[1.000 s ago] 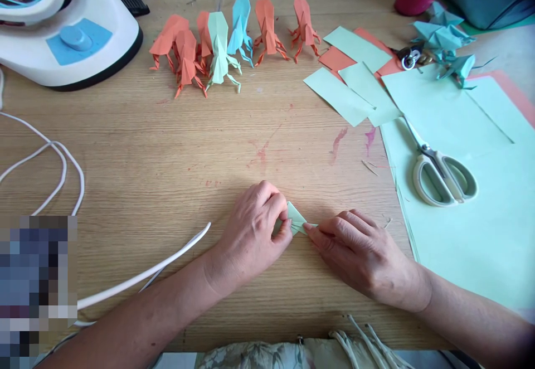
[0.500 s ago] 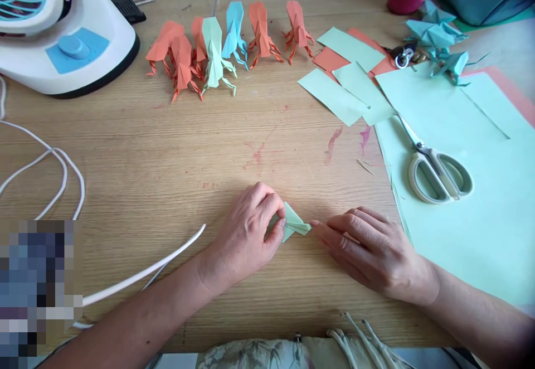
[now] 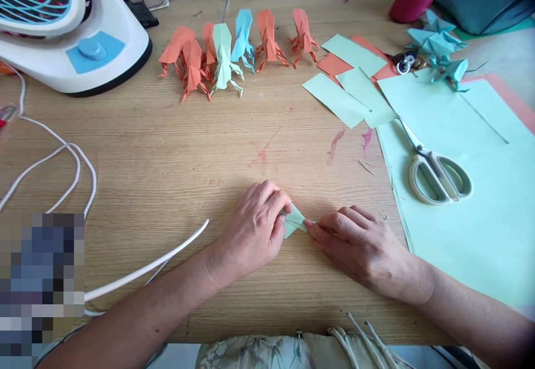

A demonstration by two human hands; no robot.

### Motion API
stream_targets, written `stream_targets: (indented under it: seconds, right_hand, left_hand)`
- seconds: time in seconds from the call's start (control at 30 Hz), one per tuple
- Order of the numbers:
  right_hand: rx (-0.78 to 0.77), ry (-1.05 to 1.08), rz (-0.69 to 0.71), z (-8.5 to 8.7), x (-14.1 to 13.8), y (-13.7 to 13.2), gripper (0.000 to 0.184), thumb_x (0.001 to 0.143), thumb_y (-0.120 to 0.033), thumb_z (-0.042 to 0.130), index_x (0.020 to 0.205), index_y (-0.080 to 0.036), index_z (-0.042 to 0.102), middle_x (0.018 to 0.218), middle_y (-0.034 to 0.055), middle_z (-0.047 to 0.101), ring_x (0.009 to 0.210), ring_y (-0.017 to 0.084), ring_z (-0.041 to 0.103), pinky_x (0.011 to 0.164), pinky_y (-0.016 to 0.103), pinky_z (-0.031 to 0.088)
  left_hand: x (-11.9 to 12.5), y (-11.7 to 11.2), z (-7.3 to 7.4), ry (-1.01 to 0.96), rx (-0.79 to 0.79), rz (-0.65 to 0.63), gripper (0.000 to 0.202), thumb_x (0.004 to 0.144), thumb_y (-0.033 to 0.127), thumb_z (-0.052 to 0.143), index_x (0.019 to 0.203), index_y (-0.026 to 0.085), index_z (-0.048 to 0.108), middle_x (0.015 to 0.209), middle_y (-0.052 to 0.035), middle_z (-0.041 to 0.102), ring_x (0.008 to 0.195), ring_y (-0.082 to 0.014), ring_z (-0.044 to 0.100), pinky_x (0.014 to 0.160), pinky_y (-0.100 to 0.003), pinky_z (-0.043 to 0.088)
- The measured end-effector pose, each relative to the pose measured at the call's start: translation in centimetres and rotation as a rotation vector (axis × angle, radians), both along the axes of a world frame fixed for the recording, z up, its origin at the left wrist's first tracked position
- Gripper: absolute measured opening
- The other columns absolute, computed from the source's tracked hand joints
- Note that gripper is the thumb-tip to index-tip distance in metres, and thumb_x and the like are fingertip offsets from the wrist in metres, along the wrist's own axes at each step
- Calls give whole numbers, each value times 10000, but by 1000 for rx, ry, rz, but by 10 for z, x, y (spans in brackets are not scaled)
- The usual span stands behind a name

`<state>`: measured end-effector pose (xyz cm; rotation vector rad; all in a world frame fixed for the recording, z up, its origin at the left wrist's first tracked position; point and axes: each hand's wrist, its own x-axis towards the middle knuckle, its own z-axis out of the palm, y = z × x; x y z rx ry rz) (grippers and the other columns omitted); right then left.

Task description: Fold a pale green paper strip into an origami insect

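A small folded piece of pale green paper (image 3: pixel 295 219) lies low over the wooden table, between my two hands. My left hand (image 3: pixel 261 224) pinches its left side between thumb and fingers, hiding that part. At the paper's narrow right tip, my right hand (image 3: pixel 359 246) has its fingers closed on the end, which they cover. To the right, scissors (image 3: pixel 438 176) with pale handles rest on a large sheet of light green paper (image 3: pixel 472 235).
Several folded paper figures (image 3: pixel 225 57) in orange, green and blue stand at the back. Cut paper rectangles (image 3: pixel 334 98) lie right of them, near teal folded figures (image 3: pixel 438 43). A white fan (image 3: pixel 104 51) stands back left, with a white cable (image 3: pixel 146 277) along the left.
My right hand has moved slightly left and now grips the paper's tip, which was showing before. My left hand keeps its pinch. The whole view has shifted a little.
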<state>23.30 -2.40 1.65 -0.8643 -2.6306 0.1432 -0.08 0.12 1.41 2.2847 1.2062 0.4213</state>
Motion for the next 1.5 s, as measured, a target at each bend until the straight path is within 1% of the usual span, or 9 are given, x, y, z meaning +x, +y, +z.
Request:
stream_targets:
  seconds: [0.13, 0.23, 0.3, 0.5, 0.7, 0.87, 1.03, 1.3, 1.5]
  right_hand:
    - [2, 44, -17, -3, 0, -1, 175, 949, -77, 561, 1062, -88, 693, 763, 56, 597, 663, 166, 497, 597, 325, 420]
    - [20, 49, -21, -5, 0, 0, 191, 947, -77, 556, 1086, -99, 685, 768, 49, 589, 664, 163, 497, 596, 321, 416]
    - [24, 47, -23, -5, 1, 0, 197, 945, -80, 553, 1089, -114, 683, 778, 45, 589, 661, 160, 502, 597, 319, 416]
    - [24, 96, -14, -6, 4, -1, 205, 937, -85, 554, 1093, -143, 674, 825, 59, 626, 680, 157, 546, 600, 307, 434]
    - [-114, 184, -132, -9, 5, -1, 189, 945, -102, 557, 1089, -152, 671, 898, 79, 624, 747, 159, 588, 660, 296, 484]
    - [-209, 227, -180, -8, 3, 0, 164, 963, -129, 543, 1040, -167, 682, 916, 75, 611, 754, 148, 582, 670, 284, 492]
    - [-235, 256, -186, -10, 3, 1, 176, 964, -131, 548, 1060, -177, 688, 921, 73, 607, 757, 147, 582, 679, 283, 491]
    - [-214, 244, -208, -9, -1, 1, 170, 959, -143, 541, 1046, -182, 681, 921, 79, 621, 760, 159, 605, 680, 279, 498]
    - [-188, 181, -205, -8, -10, 0, 106, 946, -185, 580, 971, -165, 681, 898, 81, 637, 776, 181, 605, 684, 300, 491]
  left_hand:
    - [2, -1, -1, -24, 9, 11, 161, 882, 55, 453, 935, 191, 521, 994, -55, 547, 945, -217, 525, 858, -397, 442]
    - [6, -2, -2, -24, 40, 44, 45, 914, 156, 507, 893, 194, 517, 971, -59, 553, 931, -224, 534, 843, -401, 447]
    - [9, -1, -2, -1, 65, 67, 67, 895, 204, 569, 859, 197, 513, 948, -58, 554, 918, -229, 540, 819, -393, 451]
    - [12, 0, -2, 49, 100, 80, 95, 843, 189, 615, 842, 196, 520, 930, -51, 555, 909, -229, 540, 799, -377, 448]
    - [13, -2, -3, 67, 117, 90, 128, 863, 256, 625, 851, 197, 512, 935, -57, 558, 905, -237, 543, 797, -385, 432]
    - [20, 0, 4, 212, 131, 106, 241, 809, 361, 702, 827, 202, 521, 934, -54, 573, 910, -269, 563, 756, -404, 409]
    - [24, -1, 9, 264, 132, 132, 203, 799, 322, 687, 806, 209, 518, 933, -46, 576, 911, -266, 560, 739, -391, 379]
    - [18, -3, 0, 131, 127, 128, 46, 853, 196, 594, 843, 208, 551, 909, -27, 590, 897, -226, 545, 790, -372, 354]
    - [13, -3, -1, 30, 95, 100, 70, 913, 221, 585, 845, 206, 588, 912, -25, 618, 907, -219, 548, 809, -369, 359]
